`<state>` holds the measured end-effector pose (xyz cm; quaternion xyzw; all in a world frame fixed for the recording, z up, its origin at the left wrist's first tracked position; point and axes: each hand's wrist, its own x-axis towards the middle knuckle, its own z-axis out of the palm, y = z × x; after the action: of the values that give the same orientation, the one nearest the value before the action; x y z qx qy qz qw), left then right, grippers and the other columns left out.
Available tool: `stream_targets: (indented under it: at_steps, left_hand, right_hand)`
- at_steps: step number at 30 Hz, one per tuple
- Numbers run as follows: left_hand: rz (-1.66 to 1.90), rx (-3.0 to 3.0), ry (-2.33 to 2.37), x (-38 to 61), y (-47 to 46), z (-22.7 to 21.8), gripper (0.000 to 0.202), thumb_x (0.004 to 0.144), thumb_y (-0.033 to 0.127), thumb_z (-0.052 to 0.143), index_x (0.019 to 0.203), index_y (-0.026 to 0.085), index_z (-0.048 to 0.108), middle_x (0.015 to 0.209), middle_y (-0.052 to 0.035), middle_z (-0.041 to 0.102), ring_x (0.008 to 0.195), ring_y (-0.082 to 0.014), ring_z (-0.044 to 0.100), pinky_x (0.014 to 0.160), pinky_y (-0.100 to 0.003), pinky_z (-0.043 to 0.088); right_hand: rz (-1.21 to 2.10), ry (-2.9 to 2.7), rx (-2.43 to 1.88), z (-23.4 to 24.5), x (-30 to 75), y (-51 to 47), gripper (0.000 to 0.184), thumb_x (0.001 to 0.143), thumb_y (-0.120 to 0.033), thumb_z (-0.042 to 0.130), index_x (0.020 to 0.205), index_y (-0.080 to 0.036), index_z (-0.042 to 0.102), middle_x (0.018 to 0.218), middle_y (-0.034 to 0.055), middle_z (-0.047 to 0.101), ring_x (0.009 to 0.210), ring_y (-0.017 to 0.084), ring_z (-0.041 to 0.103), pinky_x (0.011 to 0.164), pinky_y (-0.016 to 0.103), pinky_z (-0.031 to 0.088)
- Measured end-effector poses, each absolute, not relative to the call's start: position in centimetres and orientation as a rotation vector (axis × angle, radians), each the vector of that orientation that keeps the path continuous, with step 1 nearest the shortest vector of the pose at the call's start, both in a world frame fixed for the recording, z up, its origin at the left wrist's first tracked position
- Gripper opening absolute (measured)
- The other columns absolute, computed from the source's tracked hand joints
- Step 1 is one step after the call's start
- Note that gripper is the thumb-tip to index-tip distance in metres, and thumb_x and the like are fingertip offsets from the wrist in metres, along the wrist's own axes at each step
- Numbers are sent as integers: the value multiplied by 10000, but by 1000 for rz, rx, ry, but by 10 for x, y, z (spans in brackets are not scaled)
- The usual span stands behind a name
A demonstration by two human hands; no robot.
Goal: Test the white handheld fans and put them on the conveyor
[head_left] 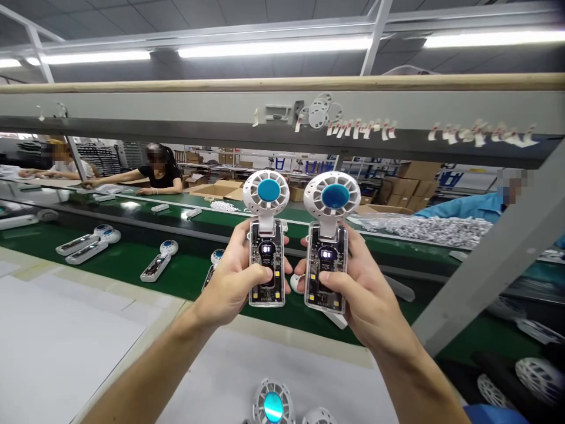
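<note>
The left hand (232, 280) and right hand (366, 288) were closed around the left fan (266, 240) and right fan (327, 244), both upright before the green belt (126, 277). Inward tilting could have knocked their 2 heads (266, 192) together.

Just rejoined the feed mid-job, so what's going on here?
The person's left hand holds up a white, round-headed handheld fan with a blue centre and a clear, circuit-showing body; the right hand holds a matching fan beside it. Both small front displays glow white. Similar fans lie on the long green belt beyond.
</note>
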<state>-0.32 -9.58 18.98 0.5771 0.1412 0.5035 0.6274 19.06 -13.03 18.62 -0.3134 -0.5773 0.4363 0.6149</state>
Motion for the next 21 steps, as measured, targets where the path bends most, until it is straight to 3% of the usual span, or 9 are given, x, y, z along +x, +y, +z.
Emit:
stream_targets:
  at_steps: [3,9,13,21]
  left_hand:
    - [1160,1311,322,-5,-94,189,629,776,154,685,1308,224,356,909,-38,712,683,-207,721,642,-335,593]
    - [1161,1247,302,-10,-89,189,633,727,135,720,1275,210,411,924,-33,697,706,-192,714,620,-303,592]
    - [1179,1237,303,-9,-89,190,630,688,108,720,1236,199,425,903,-27,692,676,-188,700,601,-308,592]
    - [1083,1206,228,-5,-87,184,503,790,148,685,1235,192,455,915,-42,710,650,-196,720,590,-303,590]
  right_hand:
    - [1040,-1316,-706,186,189,-128,696,854,-184,642,1474,-334,364,1247,64,675,916,214,746,739,363,635]
    - [1126,-1324,-696,188,187,-127,730,826,-171,636,1481,-303,341,895,5,731,725,172,722,659,294,608]
    - [1123,-1337,-750,190,187,-130,791,762,-104,643,1474,-283,349,897,5,728,734,166,719,618,252,582]
    - [1121,-1316,-705,190,189,-127,621,824,-175,646,1390,-240,400,887,19,733,651,149,702,575,244,587]
